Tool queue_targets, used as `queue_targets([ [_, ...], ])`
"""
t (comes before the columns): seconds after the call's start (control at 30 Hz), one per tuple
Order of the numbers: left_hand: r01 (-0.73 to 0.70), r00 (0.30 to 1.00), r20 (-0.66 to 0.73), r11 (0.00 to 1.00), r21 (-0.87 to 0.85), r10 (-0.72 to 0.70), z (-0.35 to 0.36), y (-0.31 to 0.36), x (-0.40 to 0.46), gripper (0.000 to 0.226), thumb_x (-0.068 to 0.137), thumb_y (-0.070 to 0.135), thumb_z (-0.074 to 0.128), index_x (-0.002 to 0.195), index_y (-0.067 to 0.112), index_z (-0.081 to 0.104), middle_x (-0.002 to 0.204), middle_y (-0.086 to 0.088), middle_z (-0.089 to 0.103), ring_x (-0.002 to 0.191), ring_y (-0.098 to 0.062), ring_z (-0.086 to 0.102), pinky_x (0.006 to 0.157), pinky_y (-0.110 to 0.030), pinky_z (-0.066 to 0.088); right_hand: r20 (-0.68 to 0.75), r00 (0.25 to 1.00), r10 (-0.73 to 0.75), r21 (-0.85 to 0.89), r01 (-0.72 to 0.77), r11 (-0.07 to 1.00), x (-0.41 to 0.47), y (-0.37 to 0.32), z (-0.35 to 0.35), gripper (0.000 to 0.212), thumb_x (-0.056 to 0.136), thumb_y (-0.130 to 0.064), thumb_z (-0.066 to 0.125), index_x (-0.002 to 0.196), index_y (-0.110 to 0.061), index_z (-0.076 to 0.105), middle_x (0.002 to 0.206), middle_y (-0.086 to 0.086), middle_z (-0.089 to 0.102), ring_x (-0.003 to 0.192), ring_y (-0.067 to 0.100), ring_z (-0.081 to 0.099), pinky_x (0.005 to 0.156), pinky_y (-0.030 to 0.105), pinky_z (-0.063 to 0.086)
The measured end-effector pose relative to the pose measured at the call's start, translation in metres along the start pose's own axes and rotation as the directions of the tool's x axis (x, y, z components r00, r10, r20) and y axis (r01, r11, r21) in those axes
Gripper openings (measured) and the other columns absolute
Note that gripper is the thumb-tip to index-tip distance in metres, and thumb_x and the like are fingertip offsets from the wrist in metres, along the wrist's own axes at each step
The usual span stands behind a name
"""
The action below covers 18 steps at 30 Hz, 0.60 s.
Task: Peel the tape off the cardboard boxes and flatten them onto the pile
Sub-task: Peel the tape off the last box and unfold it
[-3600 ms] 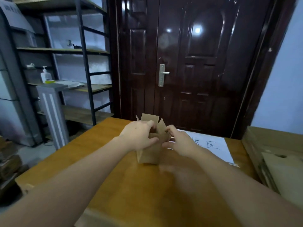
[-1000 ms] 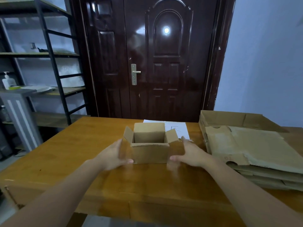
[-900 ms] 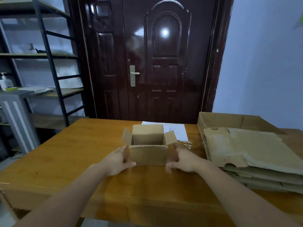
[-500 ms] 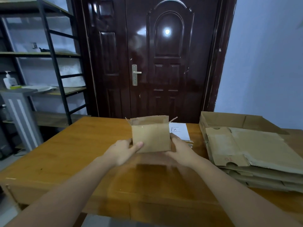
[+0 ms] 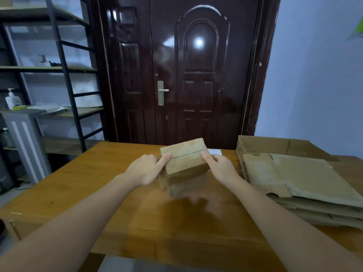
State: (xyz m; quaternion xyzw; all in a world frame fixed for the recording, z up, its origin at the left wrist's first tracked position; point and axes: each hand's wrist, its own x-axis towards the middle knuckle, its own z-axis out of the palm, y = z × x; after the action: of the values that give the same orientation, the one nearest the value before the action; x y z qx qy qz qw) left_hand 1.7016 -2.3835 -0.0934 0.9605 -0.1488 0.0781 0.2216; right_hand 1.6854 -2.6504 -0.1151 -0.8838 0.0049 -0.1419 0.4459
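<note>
Now the small cardboard box [image 5: 184, 160] sits between left hand [image 5: 146, 168] and right hand [image 5: 221, 167], each grip curled on its sides.

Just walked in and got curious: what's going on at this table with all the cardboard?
A person holds a small brown cardboard box above the wooden table, left hand and right hand gripping its sides. The seam across its upper face looks closed. A pile of flattened cardboard lies to the right.
</note>
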Motion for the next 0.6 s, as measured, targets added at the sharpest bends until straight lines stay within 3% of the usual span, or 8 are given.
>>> queue_targets([
  [0.1, 0.02, 0.989, 0.144, 1.0, 0.002, -0.02, 0.011, 0.006, -0.002, 0.092, 0.1, 0.072, 0.01, 0.068, 0.013, 0.073, 0.069, -0.001, 0.073, 0.075, -0.018, 0.068, 0.088, -0.038, 0.053, -0.007, 0.994, 0.108, -0.058, -0.108, 0.992, -0.002, 0.007, 0.002, 0.079, 0.092, -0.078, 0.036, 0.089, -0.008, 0.072, 0.088, 0.006, 0.07, 0.088, 0.024, 0.065, 0.085, 0.044, 0.055],
  [0.2, 0.05, 0.968, 0.247, 0.998, 0.025, -0.054, 0.024, 0.007, -0.004, 0.091, 0.103, 0.067, 0.01, 0.072, 0.01, 0.074, 0.07, 0.0, 0.074, 0.079, -0.018, 0.068, 0.09, -0.035, 0.051, 0.05, 0.978, 0.202, -0.14, -0.193, 0.971, -0.003, 0.014, 0.007, 0.076, 0.092, -0.078, 0.035, 0.099, -0.011, 0.071, 0.104, 0.004, 0.07, 0.098, 0.024, 0.062, 0.089, 0.039, 0.052],
  [0.23, 0.042, 0.966, 0.253, 0.997, 0.062, -0.057, 0.027, 0.006, -0.005, 0.085, 0.105, 0.064, 0.013, 0.078, 0.01, 0.073, 0.075, -0.001, 0.075, 0.084, -0.019, 0.068, 0.091, -0.036, 0.051, 0.07, 0.972, 0.224, -0.178, -0.209, 0.962, -0.004, 0.016, 0.01, 0.077, 0.093, -0.078, 0.034, 0.105, -0.009, 0.068, 0.106, 0.005, 0.068, 0.099, 0.025, 0.062, 0.085, 0.037, 0.049],
  [0.3, -0.036, 0.965, 0.262, 0.975, 0.22, -0.023, 0.03, 0.008, -0.007, 0.051, 0.11, 0.05, 0.02, 0.092, 0.024, 0.061, 0.096, -0.007, 0.072, 0.098, -0.026, 0.065, 0.093, -0.043, 0.051, 0.113, 0.96, 0.255, -0.226, -0.225, 0.948, -0.007, 0.021, 0.014, 0.077, 0.094, -0.077, 0.033, 0.101, -0.007, 0.065, 0.095, 0.006, 0.066, 0.093, 0.025, 0.063, 0.078, 0.034, 0.048],
  [0.37, -0.037, 0.979, 0.201, 0.94, 0.338, -0.034, 0.034, 0.007, -0.008, 0.025, 0.11, 0.047, 0.026, 0.104, 0.035, 0.047, 0.108, -0.005, 0.062, 0.103, -0.028, 0.06, 0.09, -0.046, 0.052, 0.129, 0.951, 0.28, -0.236, -0.244, 0.941, -0.007, 0.027, 0.019, 0.079, 0.095, -0.077, 0.033, 0.103, -0.006, 0.065, 0.096, 0.008, 0.066, 0.094, 0.026, 0.064, 0.085, 0.038, 0.053],
  [0.47, -0.045, 0.998, -0.036, 0.982, 0.184, 0.053, 0.04, -0.004, -0.003, 0.04, 0.102, 0.061, 0.037, 0.119, 0.027, 0.048, 0.12, 0.005, 0.052, 0.108, -0.021, 0.055, 0.088, -0.041, 0.05, 0.1, 0.947, 0.306, -0.195, -0.283, 0.939, -0.003, 0.033, 0.023, 0.084, 0.089, -0.082, 0.037, 0.118, -0.008, 0.062, 0.113, 0.01, 0.066, 0.099, 0.027, 0.064, 0.085, 0.039, 0.054],
  [0.6, -0.289, 0.955, 0.048, 0.956, -0.044, 0.291, 0.038, -0.006, -0.007, 0.036, 0.106, 0.048, 0.043, 0.137, 0.033, 0.055, 0.139, 0.016, 0.054, 0.129, -0.01, 0.049, 0.104, -0.03, 0.04, 0.004, 0.972, 0.233, -0.293, -0.222, 0.93, -0.001, 0.029, 0.021, 0.069, 0.092, -0.079, 0.038, 0.091, -0.015, 0.063, 0.09, 0.002, 0.066, 0.082, 0.018, 0.061, 0.063, 0.031, 0.047],
])
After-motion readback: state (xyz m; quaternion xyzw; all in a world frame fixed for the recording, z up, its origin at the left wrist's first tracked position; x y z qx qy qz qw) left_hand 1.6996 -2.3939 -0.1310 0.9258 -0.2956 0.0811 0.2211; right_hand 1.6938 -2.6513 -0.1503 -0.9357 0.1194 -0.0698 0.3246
